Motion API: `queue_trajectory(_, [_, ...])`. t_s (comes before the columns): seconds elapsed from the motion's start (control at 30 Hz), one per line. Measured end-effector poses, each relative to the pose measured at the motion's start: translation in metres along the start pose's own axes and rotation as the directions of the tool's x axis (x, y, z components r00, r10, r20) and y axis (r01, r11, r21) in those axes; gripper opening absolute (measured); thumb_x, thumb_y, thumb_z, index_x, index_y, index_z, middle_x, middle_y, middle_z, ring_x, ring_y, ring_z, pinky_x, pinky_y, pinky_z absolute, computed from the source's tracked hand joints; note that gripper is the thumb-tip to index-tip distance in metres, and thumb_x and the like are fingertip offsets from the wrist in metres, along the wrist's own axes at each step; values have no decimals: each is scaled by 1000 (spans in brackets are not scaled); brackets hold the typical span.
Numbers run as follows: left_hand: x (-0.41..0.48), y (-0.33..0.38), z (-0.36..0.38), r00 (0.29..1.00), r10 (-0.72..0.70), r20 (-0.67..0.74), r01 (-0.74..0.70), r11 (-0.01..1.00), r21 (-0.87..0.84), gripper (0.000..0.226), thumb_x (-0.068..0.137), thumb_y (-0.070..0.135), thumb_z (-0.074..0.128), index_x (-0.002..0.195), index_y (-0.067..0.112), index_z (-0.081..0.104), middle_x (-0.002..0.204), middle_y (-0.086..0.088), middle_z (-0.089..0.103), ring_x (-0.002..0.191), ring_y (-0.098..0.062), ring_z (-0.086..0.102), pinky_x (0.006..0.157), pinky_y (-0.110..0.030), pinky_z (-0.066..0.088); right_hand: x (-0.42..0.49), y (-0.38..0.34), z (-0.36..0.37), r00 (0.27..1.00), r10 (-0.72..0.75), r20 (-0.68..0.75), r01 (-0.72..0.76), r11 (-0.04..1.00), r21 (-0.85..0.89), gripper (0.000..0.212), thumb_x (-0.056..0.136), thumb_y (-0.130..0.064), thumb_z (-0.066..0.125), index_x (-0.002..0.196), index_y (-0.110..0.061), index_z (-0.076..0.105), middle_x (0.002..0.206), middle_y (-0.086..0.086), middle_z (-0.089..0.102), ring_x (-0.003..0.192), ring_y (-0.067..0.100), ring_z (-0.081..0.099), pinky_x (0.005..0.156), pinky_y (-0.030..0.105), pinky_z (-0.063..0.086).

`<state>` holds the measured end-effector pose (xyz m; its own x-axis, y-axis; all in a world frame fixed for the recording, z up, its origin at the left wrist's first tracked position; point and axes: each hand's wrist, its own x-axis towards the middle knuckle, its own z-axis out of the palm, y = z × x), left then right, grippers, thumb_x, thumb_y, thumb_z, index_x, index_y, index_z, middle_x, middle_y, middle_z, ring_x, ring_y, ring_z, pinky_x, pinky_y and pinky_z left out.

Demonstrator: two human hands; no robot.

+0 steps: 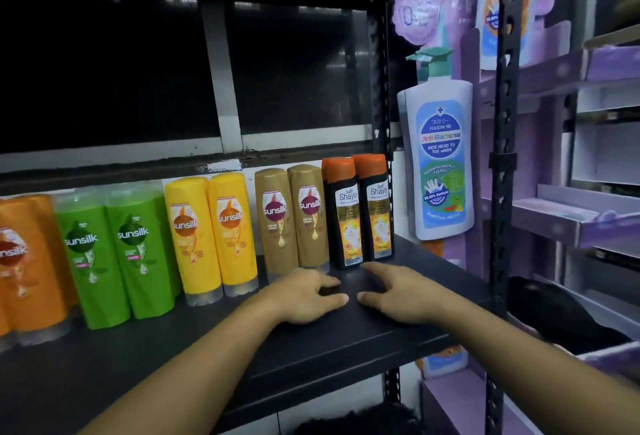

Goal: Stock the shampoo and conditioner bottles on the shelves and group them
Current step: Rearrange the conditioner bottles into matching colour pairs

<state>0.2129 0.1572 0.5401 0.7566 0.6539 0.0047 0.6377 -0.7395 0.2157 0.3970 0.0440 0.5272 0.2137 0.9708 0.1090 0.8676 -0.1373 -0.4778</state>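
Note:
A black shelf (398, 317) carries a row of bottles grouped by colour: orange Sunsilk bottles (27, 261) at the left, green ones (114, 251), yellow ones (211, 230), gold-brown ones (292, 216), then two black Safi Shayla bottles (360, 209) with orange caps at the right end. My left hand (308, 296) and my right hand (398, 291) rest side by side on the shelf board just in front of the gold-brown and black bottles. Both hands hold nothing, fingers loosely spread. The fingertips lie a little short of the bottles' bases.
A black perforated upright (502, 157) bounds the shelf at the right. Beyond it stands a purple cardboard display (606, 64) with a large cut-out of a white pump bottle (440, 157). A dark object (561, 313) lies on a lower right ledge.

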Motion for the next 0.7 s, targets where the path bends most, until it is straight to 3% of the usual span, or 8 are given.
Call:
queue_trajectory(0.07, [11, 10, -2, 976, -40, -216, 26, 997, -69, 57, 98, 55, 57, 147, 26, 53, 144, 3, 59, 128, -16, 56, 105, -33, 47, 11, 2, -4, 983, 24, -183, 4, 989, 148, 66, 94, -47, 64, 152, -29, 39, 150, -2, 49, 136, 19, 48, 111, 37, 42])
queue_trajectory(0.13, [22, 24, -2, 910, -132, -393, 65, 982, -180, 52, 97, 50, 62, 143, 26, 55, 127, 2, 66, 111, -15, 61, 93, -32, 52, 29, 6, -8, 930, 93, -357, -18, 978, 206, 60, 92, -43, 66, 145, -27, 44, 141, -1, 54, 126, 21, 55, 106, 43, 46])
queue_trajectory(0.23, [40, 42, 2, 826, -271, -495, 115, 940, -323, 48, 95, 47, 63, 137, 28, 51, 108, 3, 67, 100, -20, 64, 82, -35, 55, 55, 13, -14, 856, 150, -495, -31, 970, 240, 59, 90, -34, 66, 142, -26, 40, 137, 4, 52, 123, 29, 56, 103, 50, 47])
queue_trajectory(0.33, [55, 55, 7, 771, -309, -557, 146, 937, -318, 40, 94, 44, 63, 128, 27, 50, 109, 1, 67, 101, -26, 66, 82, -40, 56, 77, 27, -13, 851, 153, -503, 0, 956, 292, 72, 86, -26, 72, 147, -23, 34, 135, 7, 51, 124, 31, 55, 104, 50, 47])
queue_trajectory(0.5, [71, 61, 9, 724, -315, -614, 241, 949, -202, 34, 100, 37, 58, 126, 18, 46, 117, -9, 66, 107, -34, 66, 81, -42, 55, 91, 51, -6, 904, 104, -415, 108, 883, 458, 62, 92, -13, 70, 145, -23, 39, 123, -6, 63, 118, 16, 60, 97, 28, 44])
queue_trajectory(0.7, [76, 55, 12, 719, -319, -618, 286, 945, -157, 26, 103, 36, 56, 116, 13, 57, 113, -8, 67, 107, -32, 65, 81, -40, 54, 93, 55, -4, 894, 125, -430, 77, 903, 423, 57, 94, -18, 68, 144, -27, 42, 128, -3, 67, 121, 21, 61, 104, 37, 48])
